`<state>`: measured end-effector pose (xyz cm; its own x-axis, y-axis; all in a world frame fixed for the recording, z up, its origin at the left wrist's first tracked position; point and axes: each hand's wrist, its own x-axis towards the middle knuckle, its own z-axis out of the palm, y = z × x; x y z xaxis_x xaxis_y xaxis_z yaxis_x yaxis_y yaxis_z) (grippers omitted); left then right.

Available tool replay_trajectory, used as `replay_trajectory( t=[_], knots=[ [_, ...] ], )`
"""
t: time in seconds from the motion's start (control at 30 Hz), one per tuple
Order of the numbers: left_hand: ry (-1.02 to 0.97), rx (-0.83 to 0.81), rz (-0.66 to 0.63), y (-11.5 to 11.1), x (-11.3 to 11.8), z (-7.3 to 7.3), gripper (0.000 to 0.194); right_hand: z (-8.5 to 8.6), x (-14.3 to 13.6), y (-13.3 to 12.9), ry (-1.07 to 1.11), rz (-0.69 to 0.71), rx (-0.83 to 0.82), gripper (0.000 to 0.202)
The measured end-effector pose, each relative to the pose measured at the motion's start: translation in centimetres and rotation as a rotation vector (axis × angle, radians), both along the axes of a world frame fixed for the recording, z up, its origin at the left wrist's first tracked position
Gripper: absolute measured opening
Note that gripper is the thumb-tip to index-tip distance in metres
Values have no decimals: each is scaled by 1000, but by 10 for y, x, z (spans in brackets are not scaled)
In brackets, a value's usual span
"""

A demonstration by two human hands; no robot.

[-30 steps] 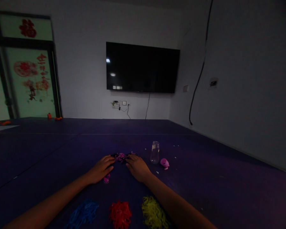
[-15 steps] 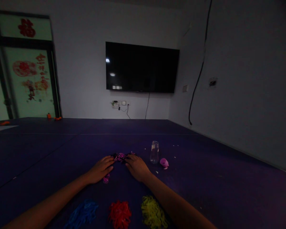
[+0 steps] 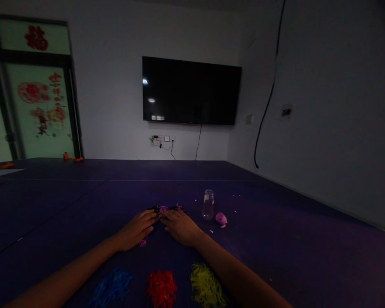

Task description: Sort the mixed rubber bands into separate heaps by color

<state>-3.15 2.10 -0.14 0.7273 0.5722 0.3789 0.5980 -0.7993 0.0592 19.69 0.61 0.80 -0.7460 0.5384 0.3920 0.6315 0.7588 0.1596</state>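
Observation:
A loose pile of purple and black bands (image 3: 163, 209) lies on the dark purple surface, partly covered by my fingertips. My left hand (image 3: 137, 230) rests at the pile's left side, fingers stretched out; a small bunch of purple bands (image 3: 143, 242) shows beneath its thumb side. From the right, my right hand (image 3: 180, 226) lies over the pile with its fingers extended. Nearer to me are three heaps: blue bands (image 3: 112, 286), red bands (image 3: 161, 288) and yellow bands (image 3: 206, 285).
Right of my right hand stands a clear bottle (image 3: 208, 205), with a pink cap-like object (image 3: 221, 219) beside it. Small white scraps are scattered around them. Orange objects (image 3: 78, 159) lie at the far left edge of the purple surface (image 3: 291, 239).
My right hand has moved left over the pile, closer to my left hand, uncovering some bands at the right. My left fingertips have shifted slightly right.

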Motion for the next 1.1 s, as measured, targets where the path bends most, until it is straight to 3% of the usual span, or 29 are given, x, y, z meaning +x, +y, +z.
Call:
replay_trajectory(
  t=[0.77,1.1],
  knots=[
    [47,26,6,-3,0,0,43,2,-2,1,-23,43,18,37],
    [13,18,2,-4,0,0,43,2,-1,-1,1,-13,-2,37]
  ],
)
